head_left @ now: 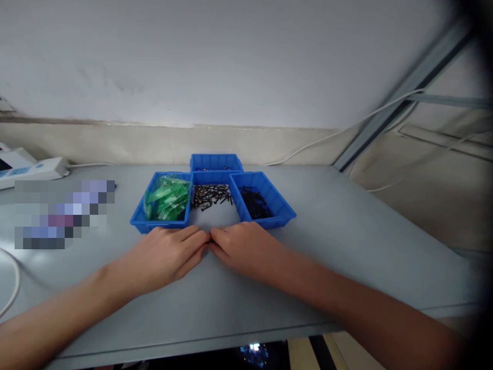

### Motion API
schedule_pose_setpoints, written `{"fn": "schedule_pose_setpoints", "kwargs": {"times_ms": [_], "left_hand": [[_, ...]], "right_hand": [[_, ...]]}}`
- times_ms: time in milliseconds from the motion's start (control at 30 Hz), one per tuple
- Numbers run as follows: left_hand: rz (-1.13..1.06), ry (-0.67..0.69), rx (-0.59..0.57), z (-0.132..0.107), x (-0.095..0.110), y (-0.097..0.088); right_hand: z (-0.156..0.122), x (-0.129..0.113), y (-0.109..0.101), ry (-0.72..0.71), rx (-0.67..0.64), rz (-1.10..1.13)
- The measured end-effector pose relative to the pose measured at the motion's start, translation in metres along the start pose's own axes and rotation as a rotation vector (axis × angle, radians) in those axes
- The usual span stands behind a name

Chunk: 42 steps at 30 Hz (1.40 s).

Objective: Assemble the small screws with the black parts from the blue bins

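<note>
My left hand (173, 252) and my right hand (242, 245) meet fingertip to fingertip low over the table. Both are closed in a pinch, and a tiny dark spot shows where the tips touch; what they hold is too small to make out. Just beyond them lies a loose heap of dark screws (211, 196). Left of the heap is a blue bin (152, 224) with green plastic bags (168, 198) in it. A second blue bin (277, 205) on the right holds small black parts (254, 203), their kind unclear.
Behind the screws a third blue bin (216, 162) stands close to the wall, with a few small pieces inside. A white power strip (46, 169) and a blurred-out item (65, 213) are at the left. A white cable (323, 140) runs up to a metal frame (385, 97) at right.
</note>
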<state>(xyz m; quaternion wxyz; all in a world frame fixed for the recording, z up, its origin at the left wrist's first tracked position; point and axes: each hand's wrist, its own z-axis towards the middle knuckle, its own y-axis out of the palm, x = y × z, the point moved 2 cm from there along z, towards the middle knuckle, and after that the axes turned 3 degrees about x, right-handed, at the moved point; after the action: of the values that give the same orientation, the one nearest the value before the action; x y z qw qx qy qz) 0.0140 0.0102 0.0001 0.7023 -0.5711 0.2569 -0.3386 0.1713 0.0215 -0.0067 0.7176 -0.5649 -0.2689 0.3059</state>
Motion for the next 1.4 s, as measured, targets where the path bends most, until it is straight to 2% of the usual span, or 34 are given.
{"fn": "schedule_pose_setpoints", "kwargs": {"times_ms": [267, 833, 1133, 1400], "left_hand": [[0.011, -0.131, -0.085, -0.0002, -0.0007, -0.0013], [0.064, -0.127, -0.165, 0.0008, -0.0017, 0.0015], [0.097, -0.185, -0.227, 0.0009, -0.0037, 0.0027], [0.138, -0.170, -0.219, 0.0005, -0.0043, 0.0049]], "right_hand": [[-0.0021, 0.0000, 0.0012, 0.031, -0.003, -0.033], [-0.0008, -0.0030, -0.0039, 0.068, -0.028, -0.039], [-0.0012, -0.0022, -0.0050, 0.079, 0.000, -0.020], [-0.0015, -0.0025, -0.0034, 0.057, 0.009, -0.022]]}}
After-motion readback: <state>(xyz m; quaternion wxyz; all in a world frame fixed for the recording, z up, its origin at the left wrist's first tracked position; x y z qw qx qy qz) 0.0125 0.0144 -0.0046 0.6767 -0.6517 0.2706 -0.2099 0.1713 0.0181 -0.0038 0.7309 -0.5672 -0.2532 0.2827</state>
